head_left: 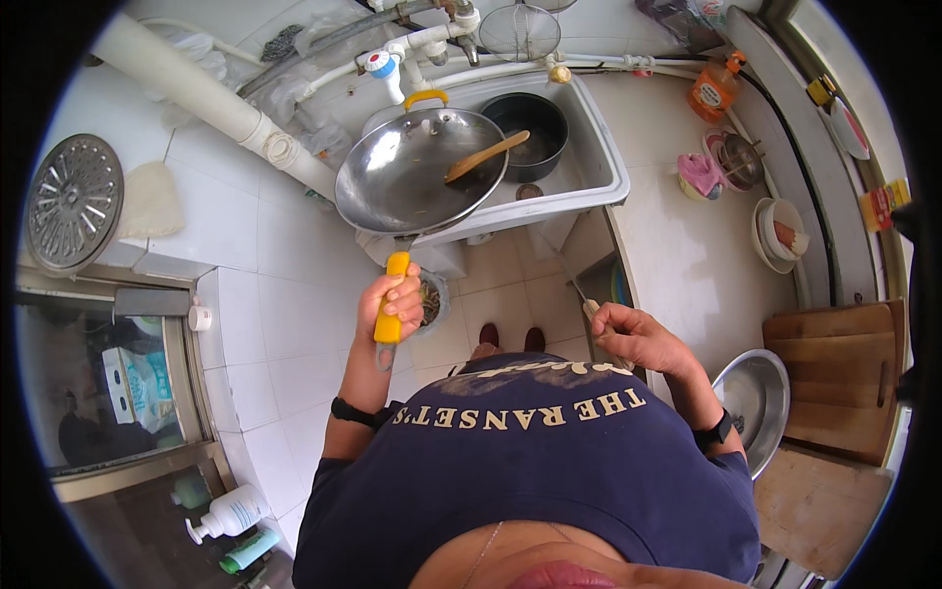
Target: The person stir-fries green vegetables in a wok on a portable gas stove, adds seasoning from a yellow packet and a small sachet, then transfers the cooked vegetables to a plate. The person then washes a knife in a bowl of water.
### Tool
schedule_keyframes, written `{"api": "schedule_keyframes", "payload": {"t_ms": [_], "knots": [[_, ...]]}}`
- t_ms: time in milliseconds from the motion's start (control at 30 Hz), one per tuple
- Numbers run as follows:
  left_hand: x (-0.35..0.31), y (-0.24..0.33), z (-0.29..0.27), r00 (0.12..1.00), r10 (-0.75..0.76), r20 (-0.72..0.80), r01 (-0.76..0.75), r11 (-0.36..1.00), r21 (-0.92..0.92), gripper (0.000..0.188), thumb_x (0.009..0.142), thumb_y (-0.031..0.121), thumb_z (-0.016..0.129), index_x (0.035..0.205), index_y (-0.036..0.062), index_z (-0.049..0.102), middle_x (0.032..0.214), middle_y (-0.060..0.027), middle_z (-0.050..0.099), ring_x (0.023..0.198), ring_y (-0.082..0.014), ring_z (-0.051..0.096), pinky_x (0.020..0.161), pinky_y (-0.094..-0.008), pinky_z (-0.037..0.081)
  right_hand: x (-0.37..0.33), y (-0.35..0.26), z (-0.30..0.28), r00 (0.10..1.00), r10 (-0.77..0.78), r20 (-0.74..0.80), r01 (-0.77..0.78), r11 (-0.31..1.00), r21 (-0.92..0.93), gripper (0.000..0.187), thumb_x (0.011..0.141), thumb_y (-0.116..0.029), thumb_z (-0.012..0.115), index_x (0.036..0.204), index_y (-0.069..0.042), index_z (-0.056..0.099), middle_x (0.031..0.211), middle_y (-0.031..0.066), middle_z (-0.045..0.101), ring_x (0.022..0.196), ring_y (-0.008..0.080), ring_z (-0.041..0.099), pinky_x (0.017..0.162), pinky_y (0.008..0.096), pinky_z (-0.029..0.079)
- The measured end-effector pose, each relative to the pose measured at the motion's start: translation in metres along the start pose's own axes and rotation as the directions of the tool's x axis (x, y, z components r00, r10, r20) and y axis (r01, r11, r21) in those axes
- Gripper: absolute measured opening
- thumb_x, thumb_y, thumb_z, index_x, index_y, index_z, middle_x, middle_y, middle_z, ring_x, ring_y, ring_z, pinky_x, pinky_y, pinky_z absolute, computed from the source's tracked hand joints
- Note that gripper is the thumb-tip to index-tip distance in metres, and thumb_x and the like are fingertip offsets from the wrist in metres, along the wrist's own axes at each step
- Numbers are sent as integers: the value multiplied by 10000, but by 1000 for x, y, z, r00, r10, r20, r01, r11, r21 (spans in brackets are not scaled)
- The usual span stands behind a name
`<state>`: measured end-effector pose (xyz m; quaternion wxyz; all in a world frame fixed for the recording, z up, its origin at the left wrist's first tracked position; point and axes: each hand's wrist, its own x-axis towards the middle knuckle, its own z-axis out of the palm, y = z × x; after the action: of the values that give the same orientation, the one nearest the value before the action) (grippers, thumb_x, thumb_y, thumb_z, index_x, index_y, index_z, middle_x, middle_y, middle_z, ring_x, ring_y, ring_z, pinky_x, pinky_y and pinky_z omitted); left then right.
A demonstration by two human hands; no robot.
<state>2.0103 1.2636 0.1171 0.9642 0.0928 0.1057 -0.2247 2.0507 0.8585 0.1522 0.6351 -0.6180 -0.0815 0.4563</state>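
Note:
My left hand (395, 305) is closed round the yellow handle of a steel wok (392, 182), which is over the left part of the white sink (601, 188). Inside the wok lies a wooden spatula (488, 155), its end crossing the far right rim. In front of my body, my right hand (643, 339) grips a thin tool (591, 306) with a pale handle and a narrow metal shaft. The tool's far end is hard to make out against the counter's edge. Beside the wok, a dark pot (535, 137) stands in the sink.
A tap (383, 67) with white pipes runs behind the sink. On the right counter are an orange bottle (714, 88), bowls (780, 236) and wooden boards (834, 373). A steel basin (756, 402) is near my right forearm. A bin (434, 302) stands below the wok.

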Motion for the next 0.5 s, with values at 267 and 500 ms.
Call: {"api": "schedule_keyframes", "payload": {"t_ms": [267, 500], "knots": [[17, 30, -34, 991, -106, -83, 107, 994, 6, 153, 928, 116, 471, 1062, 41, 477, 631, 43, 432, 469, -60, 435, 502, -244, 403, 28, -20, 9, 993, 106, -58, -104, 994, 31, 72, 880, -84, 610, 910, -99, 547, 726, -70, 485, 646, 28, 450, 568, 204, 361], [34, 53, -57, 992, -106, -74, 106, 994, 6, 160, 913, 116, 499, 1060, 60, 473, 621, 41, 421, 457, -58, 417, 493, -240, 394, 45, -25, 22, 980, 153, -127, -152, 988, 15, 70, 890, -83, 604, 906, -98, 538, 695, -69, 477, 604, 26, 452, 542, 202, 363]]}}
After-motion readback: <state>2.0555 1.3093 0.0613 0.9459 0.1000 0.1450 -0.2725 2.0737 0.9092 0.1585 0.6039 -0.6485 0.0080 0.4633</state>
